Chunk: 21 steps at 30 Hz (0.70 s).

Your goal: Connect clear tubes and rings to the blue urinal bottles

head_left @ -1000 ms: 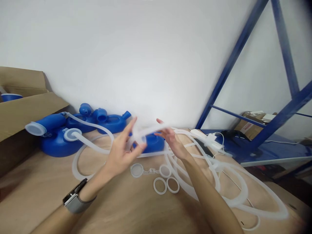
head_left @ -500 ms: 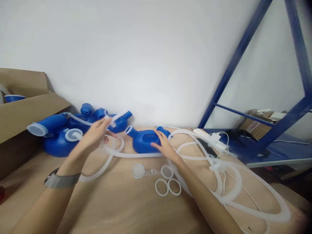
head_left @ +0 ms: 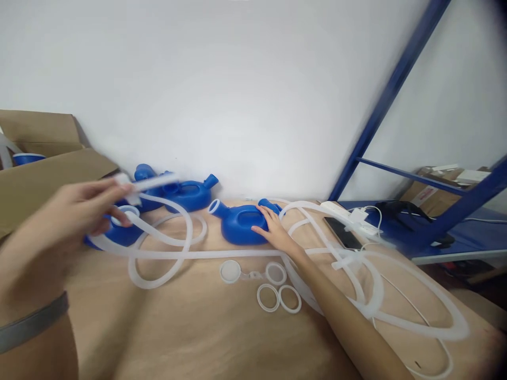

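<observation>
My left hand [head_left: 93, 203] is raised at the left, thumb and fingers pinching a translucent plastic hose [head_left: 156, 182] near its end, where a white fitting [head_left: 129, 189] shows, smeared by motion. From there the hose hangs in loops onto the table. Spread fingers of my right hand [head_left: 274, 230] rest on a blue urinal bottle [head_left: 242, 228], which lies with its open white-rimmed mouth up to the left. In front of it lies a pair of round translucent caps [head_left: 230, 272] joined by a strap, with two white rings [head_left: 268, 298] beside them.
More blue bottles [head_left: 189, 196] stand at the back left, beside an open cardboard box [head_left: 47, 163]. Coiled hose [head_left: 420, 331] covers the table's right side, near a phone [head_left: 341, 232] and a white power strip [head_left: 360, 224]. A blue metal rack [head_left: 380, 100] rises at the right.
My left hand has moved left and toward me with the hose end, away from the back bottles. My right hand stays on the bottle. The view has shifted slightly.
</observation>
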Tool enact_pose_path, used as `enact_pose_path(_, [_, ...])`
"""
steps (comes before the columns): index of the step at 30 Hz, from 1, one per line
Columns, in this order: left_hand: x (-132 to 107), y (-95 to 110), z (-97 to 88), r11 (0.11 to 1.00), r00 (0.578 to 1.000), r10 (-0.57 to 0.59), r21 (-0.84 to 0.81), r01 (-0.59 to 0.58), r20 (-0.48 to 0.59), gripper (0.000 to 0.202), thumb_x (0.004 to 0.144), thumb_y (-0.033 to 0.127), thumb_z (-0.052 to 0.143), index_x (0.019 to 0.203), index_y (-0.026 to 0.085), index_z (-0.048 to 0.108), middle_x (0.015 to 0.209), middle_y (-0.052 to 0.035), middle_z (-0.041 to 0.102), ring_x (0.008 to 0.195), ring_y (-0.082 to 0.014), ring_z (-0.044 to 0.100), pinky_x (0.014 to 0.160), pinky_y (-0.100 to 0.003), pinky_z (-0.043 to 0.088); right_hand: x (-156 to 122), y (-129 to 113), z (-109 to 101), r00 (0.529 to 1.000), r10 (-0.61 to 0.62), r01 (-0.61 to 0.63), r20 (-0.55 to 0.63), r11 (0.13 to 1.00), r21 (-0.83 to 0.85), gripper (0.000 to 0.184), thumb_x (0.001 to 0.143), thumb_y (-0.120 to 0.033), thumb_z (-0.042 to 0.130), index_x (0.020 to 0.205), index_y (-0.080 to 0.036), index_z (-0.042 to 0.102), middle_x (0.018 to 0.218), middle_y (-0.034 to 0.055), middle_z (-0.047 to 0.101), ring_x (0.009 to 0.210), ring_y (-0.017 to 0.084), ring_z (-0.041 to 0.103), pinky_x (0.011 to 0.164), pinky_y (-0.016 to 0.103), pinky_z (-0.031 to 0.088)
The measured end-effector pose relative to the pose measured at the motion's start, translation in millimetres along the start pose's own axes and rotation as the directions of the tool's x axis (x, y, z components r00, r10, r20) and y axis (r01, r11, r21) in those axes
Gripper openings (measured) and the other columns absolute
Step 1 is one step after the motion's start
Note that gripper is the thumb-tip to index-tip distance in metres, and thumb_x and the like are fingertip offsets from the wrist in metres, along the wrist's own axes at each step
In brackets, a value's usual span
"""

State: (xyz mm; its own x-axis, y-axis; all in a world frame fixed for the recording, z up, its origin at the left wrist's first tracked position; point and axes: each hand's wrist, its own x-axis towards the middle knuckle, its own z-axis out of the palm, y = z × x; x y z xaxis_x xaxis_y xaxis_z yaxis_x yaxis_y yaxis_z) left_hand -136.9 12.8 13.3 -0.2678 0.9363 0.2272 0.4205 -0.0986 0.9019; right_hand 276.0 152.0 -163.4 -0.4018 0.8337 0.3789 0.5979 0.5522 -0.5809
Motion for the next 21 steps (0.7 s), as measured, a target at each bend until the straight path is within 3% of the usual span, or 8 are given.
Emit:
enact_pose_path(2, [9.9, -10.1, 31.0, 0.963, 0.998, -0.049, 0.267, 0.036, 0.045, 0.054, 0.082, 0.055, 0.075, 0.123, 0.020, 0.071, 0.064, -0.0027, 0.072, 0.049, -0.0148, 0.059, 0.039, -0.017, 0.037, -0.5, -0.4, 0.9, 1.000, -0.012, 0.012, -0.019, 1.000, -0.005, 0.075, 0.097, -0.061, 0.058, 0.161, -0.029, 0.036, 0.165, 0.0135, 0.036, 0.155, 0.031, 0.030, 0.129, 0.055, 0.023])
enact_pose_path(4, [21.9, -20.5, 65.0, 0.927, 0.992, 0.059, 0.363, -0.095, 0.109, 0.062, 0.075, 0.061, 0.078, 0.117, 0.016, 0.073, 0.068, -0.0066, 0.074, 0.067, -0.0269, 0.072, 0.053, -0.028, 0.053, -0.3, -0.6, 0.7, 0.999, -0.021, 0.022, -0.039, 1.000, 0.004, 0.075, 0.095, -0.060, 0.061, 0.159, -0.026, 0.039, 0.162, 0.0152, 0.039, 0.154, 0.031, 0.032, 0.129, 0.055, 0.024])
enact_pose_path(6, [32.7, -31.4, 92.2, 0.874, 0.966, 0.193, 0.417, -0.250, 0.175, 0.061, 0.079, 0.067, 0.071, 0.114, 0.018, 0.074, 0.094, -0.0128, 0.079, 0.096, -0.0361, 0.075, 0.078, -0.038, 0.059, 0.2, -0.3, -1.3, 0.998, -0.034, 0.036, -0.047, 0.999, 0.035, 0.074, 0.094, -0.059, 0.064, 0.155, -0.025, 0.043, 0.159, 0.0159, 0.043, 0.152, 0.031, 0.037, 0.128, 0.054, 0.026])
enact_pose_path(8, [38.9, -41.5, 109.5, 0.840, 0.928, 0.254, 0.414, -0.351, 0.273, 0.062, 0.084, 0.070, 0.064, 0.118, 0.019, 0.074, 0.116, -0.0150, 0.078, 0.117, -0.0399, 0.069, 0.095, -0.044, 0.056, 0.4, 0.7, -4.5, 0.998, -0.055, 0.058, -0.043, 0.995, 0.076, 0.072, 0.092, -0.058, 0.067, 0.152, -0.025, 0.046, 0.156, 0.0151, 0.047, 0.149, 0.031, 0.040, 0.127, 0.053, 0.028])
enact_pose_path(11, [39.3, -52.3, 121.2, 0.825, 0.840, 0.277, 0.332, -0.457, 0.467, 0.068, 0.089, 0.071, 0.059, 0.133, 0.020, 0.069, 0.137, -0.0150, 0.070, 0.129, -0.0387, 0.064, 0.109, -0.048, 0.050, 0.0, 3.9, -8.8, 0.997, -0.079, 0.080, -0.015, 0.989, 0.126, 0.073, 0.090, -0.059, 0.071, 0.150, -0.025, 0.048, 0.155, 0.0140, 0.049, 0.148, 0.031, 0.042, 0.127, 0.051, 0.030])
enact_pose_path(13, [36.4, -56.7, 124.1, 0.817, 0.786, 0.299, 0.280, -0.504, 0.541, 0.072, 0.093, 0.069, 0.055, 0.144, 0.020, 0.061, 0.150, -0.0154, 0.061, 0.137, -0.0376, 0.059, 0.114, -0.049, 0.046, -0.3, 6.7, -9.7, 0.997, -0.072, 0.071, 0.002, 0.988, 0.136, 0.080, 0.088, -0.061, 0.072, 0.154, -0.026, 0.045, 0.157, 0.0141, 0.046, 0.150, 0.032, 0.040, 0.127, 0.052, 0.029])
enact_pose_path(17, [31.3, -61.9, 124.7, 0.791, 0.740, 0.332, 0.255, -0.557, 0.586, 0.073, 0.098, 0.061, 0.053, 0.157, 0.018, 0.047, 0.161, -0.0156, 0.048, 0.146, -0.0354, 0.050, 0.116, -0.048, 0.046, 0.0, 11.3, -8.7, 1.000, -0.016, 0.012, 0.025, 0.990, 0.139, 0.095, 0.085, -0.067, 0.072, 0.163, -0.028, 0.034, 0.162, 0.0144, 0.041, 0.153, 0.033, 0.034, 0.129, 0.054, 0.025])
enact_pose_path(21, [34.1, -63.4, 123.0, 0.736, 0.699, 0.389, 0.254, -0.627, 0.600, 0.071, 0.099, 0.055, 0.056, 0.159, 0.018, 0.044, 0.160, -0.0162, 0.049, 0.145, -0.0339, 0.052, 0.118, -0.050, 0.044, 1.6, 13.6, -7.7, 0.999, -0.025, 0.016, 0.046, 0.984, 0.177, 0.083, 0.086, -0.064, 0.072, 0.156, -0.030, 0.044, 0.160, 0.0117, 0.042, 0.153, 0.031, 0.034, 0.129, 0.052, 0.025])
